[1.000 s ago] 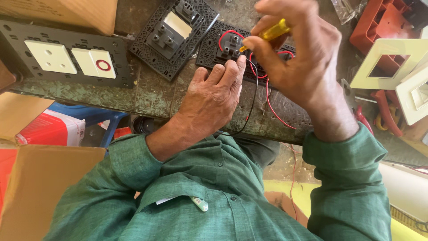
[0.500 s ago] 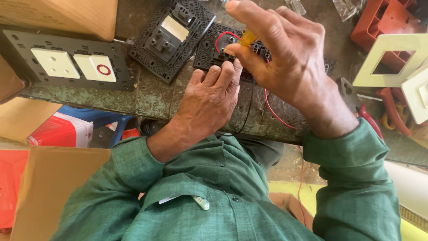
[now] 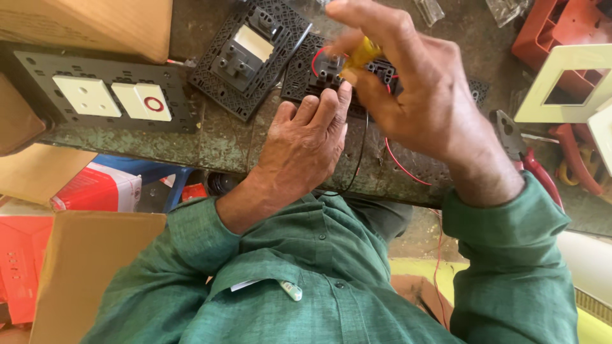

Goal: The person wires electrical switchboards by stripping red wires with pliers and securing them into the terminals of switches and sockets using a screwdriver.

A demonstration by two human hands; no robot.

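While the left hand (image 3: 305, 145) lies flat with fingers together on the dark switch module (image 3: 319, 73) on the bench (image 3: 210, 143), the right hand (image 3: 414, 95) pinches a yellow screwdriver (image 3: 361, 54) over it.

screwdriver (image 3: 361, 56) tip hidden by right hand (image 3: 414, 95), orange crate (image 3: 561, 32) cropped

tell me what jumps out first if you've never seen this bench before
At the centre, the right hand grips a yellow-handled screwdriver over a black switch module with a red wire, while the left hand rests flat against the module. At far left lies a dark switch plate with two white inserts, and red-handled pliers lie at the right edge.
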